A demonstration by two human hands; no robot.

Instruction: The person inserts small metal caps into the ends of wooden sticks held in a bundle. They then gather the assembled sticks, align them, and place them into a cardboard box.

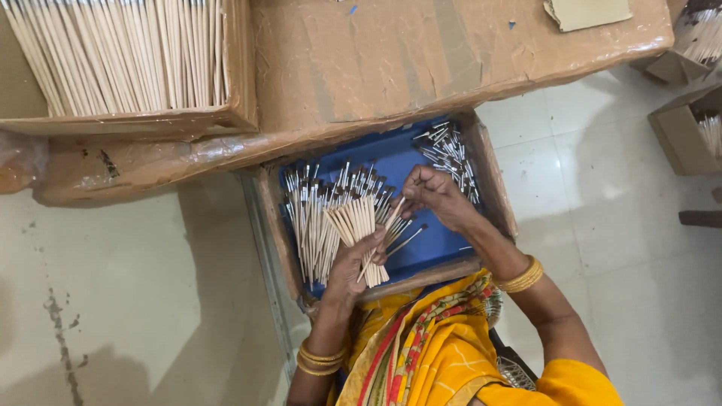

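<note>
A low cardboard-covered bench (pixel 421 60) fills the top of the view, wrapped in shiny brown tape. On its left end sits an open carton (pixel 241 83) packed with long pale wooden sticks (pixel 128 53) lying side by side. Pale floor tiles (pixel 624 225) spread out to the right, and two more small cartons (pixel 681 135) stand at the far right edge.

Tucked half under the bench, resting on the person's lap, is a shallow tray (pixel 496 188) with a blue lining. Inside it, a loose heap of small brushes (pixel 316 218) with pale handles and metal ferrules lies on the left, and a smaller heap of bare metal ferrules (pixel 447 154) lies in the upper right corner.

The left hand (pixel 350 267) has its grip clamped on a fanned bundle of brush handles (pixel 357 225), held just above the tray. The right hand (pixel 436 195) is just beside it, fingertips pinched together on a single brush (pixel 391 218) at the top of the bundle. Gold bangles (pixel 521 277) circle both wrists, above yellow patterned cloth (pixel 429 346).
</note>
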